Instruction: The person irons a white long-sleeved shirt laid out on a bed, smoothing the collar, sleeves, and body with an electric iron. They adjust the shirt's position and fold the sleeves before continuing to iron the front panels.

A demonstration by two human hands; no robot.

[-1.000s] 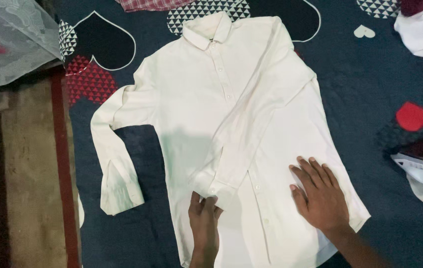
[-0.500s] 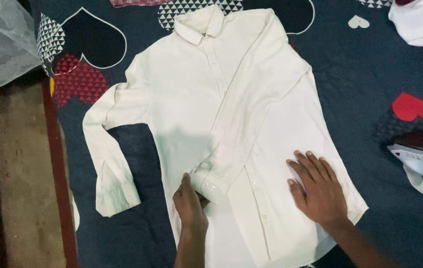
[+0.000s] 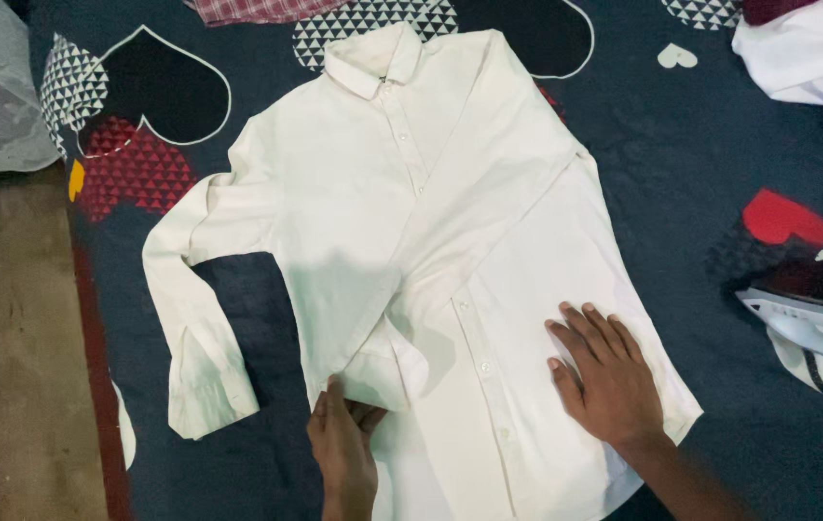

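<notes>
The white shirt point(image 3: 411, 222) lies buttoned on the bedspread point(image 3: 682, 174), frame centre. One sleeve is folded across; the other, at left, remains spread. The left hand point(image 3: 344, 449) pinches the folded cuff point(image 3: 383, 371); the right hand point(image 3: 609, 381) presses flat, fingers apart.

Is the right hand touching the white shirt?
Touching. The head view shows the right hand lying flat, palm down, on the white shirt, fingers spread over the cloth with no gap.
</notes>
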